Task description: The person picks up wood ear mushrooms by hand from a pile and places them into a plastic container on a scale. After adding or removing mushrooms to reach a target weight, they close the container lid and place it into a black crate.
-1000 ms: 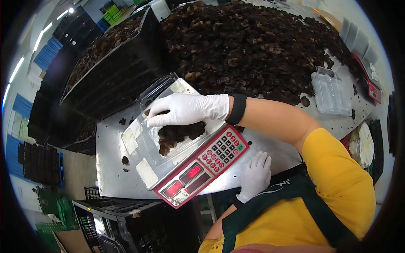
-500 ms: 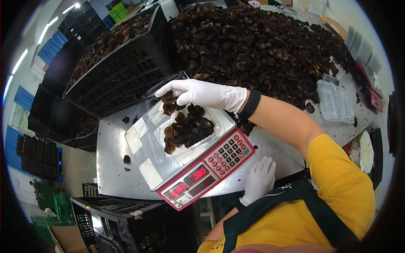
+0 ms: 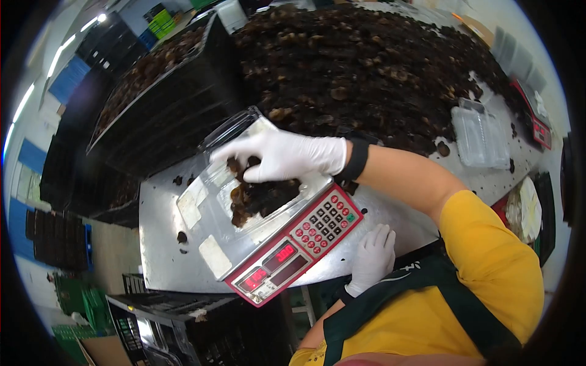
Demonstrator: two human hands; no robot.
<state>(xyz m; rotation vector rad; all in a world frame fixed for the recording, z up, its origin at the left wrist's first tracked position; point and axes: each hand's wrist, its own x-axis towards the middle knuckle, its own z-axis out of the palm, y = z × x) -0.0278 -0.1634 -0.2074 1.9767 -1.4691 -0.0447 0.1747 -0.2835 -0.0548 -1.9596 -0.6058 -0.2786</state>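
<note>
My right hand [image 3: 278, 155], in a white glove, is over a clear plastic clamshell box [image 3: 210, 177] with wood ear mushrooms [image 3: 268, 198] in it. Its thumb and fingers are apart around a few pieces; the fingertips are slightly blurred. The box sits on the steel pan of a red-framed digital scale [image 3: 293, 250] with lit red digits. Behind the hand, the box's lid [image 3: 229, 129] stands raised. My left hand [image 3: 371, 259], also gloved, rests at the table's near edge, fingers stretched out and holding nothing.
A large heap of wood ear [image 3: 366, 67] covers the back of the steel table [image 3: 165, 256]. A black crate [image 3: 165, 116] full of wood ear stands at left. Empty clear boxes [image 3: 482, 137] and a second red scale [image 3: 537, 119] are at right. Black crates [image 3: 213, 329] stand below the near edge.
My right hand has moved slightly left and down over the box, its thumb and fingers spreading wider. The left hand stays in place. The scale's digits have changed.
</note>
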